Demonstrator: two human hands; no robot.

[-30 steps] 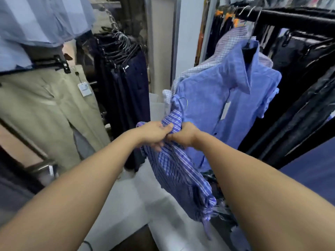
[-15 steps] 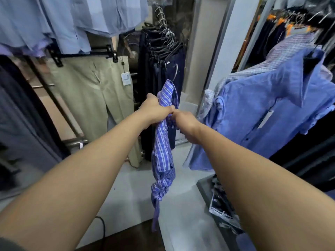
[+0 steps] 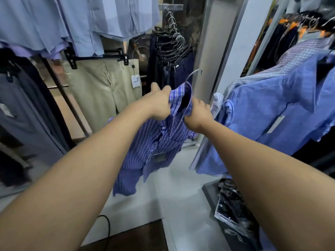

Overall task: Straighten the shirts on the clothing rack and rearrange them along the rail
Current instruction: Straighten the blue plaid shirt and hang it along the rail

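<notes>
I hold the striped shirt (image 3: pixel 154 142) off the rail, left of the hanging blue shirt (image 3: pixel 272 115). Left hand (image 3: pixel 159 104) and right hand (image 3: pixel 198 113) each grip its collar. Judged: straightening underway. Next, the hanger hook (image 3: pixel 194 74) must catch the rail.

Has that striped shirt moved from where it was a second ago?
Yes. The striped shirt has moved left, away from the hanging plain blue shirt and toward the khaki trousers.

Your left hand (image 3: pixel 159 104): grips the striped shirt (image 3: pixel 154 142) collar.
Your right hand (image 3: pixel 198 115): grips the collar opposite.
Hanger hook (image 3: pixel 194 74): above both.
</notes>
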